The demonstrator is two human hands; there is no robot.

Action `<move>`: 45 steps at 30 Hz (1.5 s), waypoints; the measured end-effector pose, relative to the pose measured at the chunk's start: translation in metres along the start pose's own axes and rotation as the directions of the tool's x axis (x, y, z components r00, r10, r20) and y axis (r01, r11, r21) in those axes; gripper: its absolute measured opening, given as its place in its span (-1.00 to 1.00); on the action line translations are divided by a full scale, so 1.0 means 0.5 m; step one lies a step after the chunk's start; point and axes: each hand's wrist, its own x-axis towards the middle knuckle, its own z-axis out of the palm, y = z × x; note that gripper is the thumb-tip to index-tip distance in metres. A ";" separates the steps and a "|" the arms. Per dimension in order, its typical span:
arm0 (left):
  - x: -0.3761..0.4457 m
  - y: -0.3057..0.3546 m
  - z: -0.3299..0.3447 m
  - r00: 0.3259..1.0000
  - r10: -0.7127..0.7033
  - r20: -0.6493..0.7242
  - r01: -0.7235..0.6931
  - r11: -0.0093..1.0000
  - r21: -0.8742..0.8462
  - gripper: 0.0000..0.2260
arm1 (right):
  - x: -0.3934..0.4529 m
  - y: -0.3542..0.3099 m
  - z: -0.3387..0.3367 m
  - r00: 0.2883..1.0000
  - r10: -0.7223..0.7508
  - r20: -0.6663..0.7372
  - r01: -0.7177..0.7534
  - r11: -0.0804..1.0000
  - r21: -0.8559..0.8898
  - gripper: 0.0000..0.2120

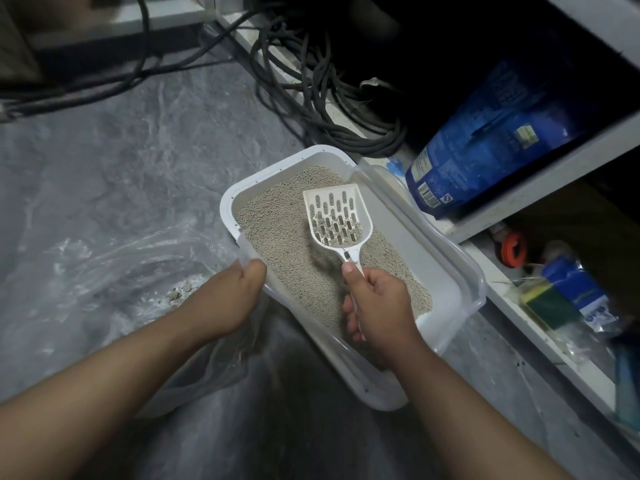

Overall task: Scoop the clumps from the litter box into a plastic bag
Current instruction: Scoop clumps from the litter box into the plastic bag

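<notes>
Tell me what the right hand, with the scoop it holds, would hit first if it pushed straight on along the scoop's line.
Probably the litter box's far rim, beyond the scoop; the right hand points there, though depth is unclear.

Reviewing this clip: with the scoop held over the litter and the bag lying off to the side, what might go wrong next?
1. The plastic bag lies slack on the floor left of the litter box, so clumps carried over on the scoop may drop on the floor.
2. The left hand grips the box rim; a hard dig by the right hand might tip it.
</notes>
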 end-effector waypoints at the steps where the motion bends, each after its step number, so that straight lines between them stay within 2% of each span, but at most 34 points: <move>1: 0.001 0.002 -0.001 1.000 0.004 -0.015 -0.004 1.000 -0.002 -0.64 | -0.003 -0.004 -0.002 1.000 -0.003 0.005 0.003 1.000 -0.006 -0.70; 6: 0.005 0.006 -0.004 1.000 0.003 -0.001 -0.003 0.999 0.046 -0.45 | -0.018 -0.022 -0.010 1.000 0.020 0.010 -0.020 1.000 0.000 -0.68; 11: -0.012 0.010 -0.012 0.991 -0.129 0.040 0.131 0.989 -0.070 -0.28 | -0.034 -0.032 -0.014 0.998 0.060 0.021 -0.060 0.997 0.038 -0.68; 13: -0.018 0.018 -0.015 0.990 -0.132 0.049 0.137 0.985 -0.105 -0.29 | -0.042 -0.042 -0.017 0.999 0.039 0.014 -0.039 0.999 0.018 -0.67; 16: -0.026 0.021 -0.021 0.991 -0.119 0.066 0.126 0.986 -0.111 -0.19 | -0.052 -0.060 -0.024 1.000 0.006 0.011 -0.006 0.999 -0.036 -0.65; 17: -0.031 0.018 -0.023 0.991 -0.115 0.073 0.124 0.984 -0.124 -0.24 | -0.055 -0.066 -0.028 1.000 0.008 0.014 -0.007 0.999 -0.041 -0.63; 20: -0.050 -0.001 -0.033 0.993 -0.108 0.038 0.112 0.985 -0.131 -0.62 | -0.062 -0.083 -0.034 0.999 0.023 0.040 -0.022 0.999 -0.039 -0.61; 23: -0.066 -0.033 -0.058 0.991 -0.126 -0.042 0.120 0.985 -0.124 -0.91 | -0.077 -0.106 -0.024 0.995 0.030 0.090 -0.029 0.999 -0.015 -0.64; 24: -0.071 -0.044 -0.071 0.990 -0.129 -0.057 0.122 0.986 -0.113 -0.93 | -0.082 -0.113 -0.016 0.993 0.030 0.113 -0.029 1.000 -0.008 -0.67; 30: -0.087 -0.113 -0.167 0.977 -0.040 -0.207 0.054 0.997 0.062 -0.75 | -0.129 -0.130 0.056 0.971 -0.015 0.240 0.024 0.999 -0.035 -0.76; 35: -0.092 -0.148 -0.214 0.969 -0.079 -0.235 0.120 0.979 0.166 -0.63 | -0.155 -0.074 0.145 0.935 -0.015 0.355 0.090 0.976 -0.196 -0.79; 37: -0.095 -0.152 -0.217 0.973 -0.075 -0.217 0.113 0.979 0.170 -0.61 | -0.157 -0.044 0.172 0.925 -0.071 0.372 0.200 0.926 -0.321 -0.76; 40: -0.100 -0.156 -0.215 0.976 -0.075 -0.203 0.108 0.982 0.156 -0.60 | -0.145 0.005 0.199 0.885 -0.182 0.428 0.432 0.664 -0.610 -0.73; 42: -0.103 -0.161 -0.212 0.976 -0.090 -0.200 0.124 0.978 0.169 -0.59 | -0.136 0.027 0.219 0.877 -0.125 0.464 0.454 0.532 -0.714 -0.71; 45: -0.104 -0.160 -0.207 0.976 -0.086 -0.198 0.123 0.975 0.184 -0.58 | -0.133 0.038 0.239 0.871 -0.066 0.486 0.460 0.456 -0.762 -0.70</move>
